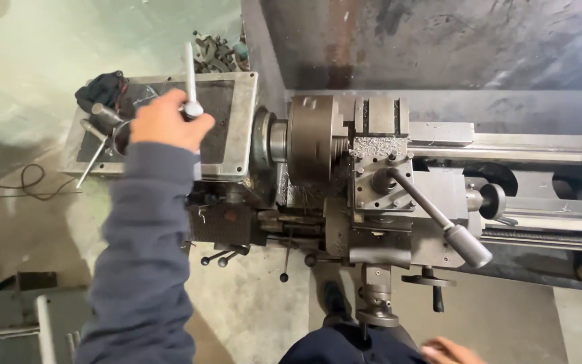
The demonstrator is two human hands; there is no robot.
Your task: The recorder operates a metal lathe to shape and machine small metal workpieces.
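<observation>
Filling most of the view: a grey metal lathe [345, 182], seen from above. Its bed [540, 145] runs off the right edge, so the tail end is cut off. Headstock top is a flat tray [237, 121] with a dark mat. Chuck [311, 138] sits just right of it, tool post [382, 175] beside the chuck with chips on top, its long clamp handle [439, 216] angled down-right.

Left arm in a dark blue sleeve [143, 256] reaches up over the tray. Left hand [166, 121] is closed around a slim pale metal rod [190, 81] that stands upright above the tray; the rod's lower end is hidden behind the fist. Dark cloth bundle [106, 87] and a couple of metal tools [99, 135] lie at the tray's left end, partly hidden by the hand.

Right hand [449, 352] is at the bottom edge, mostly cut off; can't tell if it is open or closed, and it holds nothing visible. It is near the carriage handwheel [429, 280].

Floor is worn pale concrete [28, 61], black cable [21, 182] lying left. Scrap metal pile [217, 54] behind the headstock, hard to make out. Stained dark wall [439, 40] top right
</observation>
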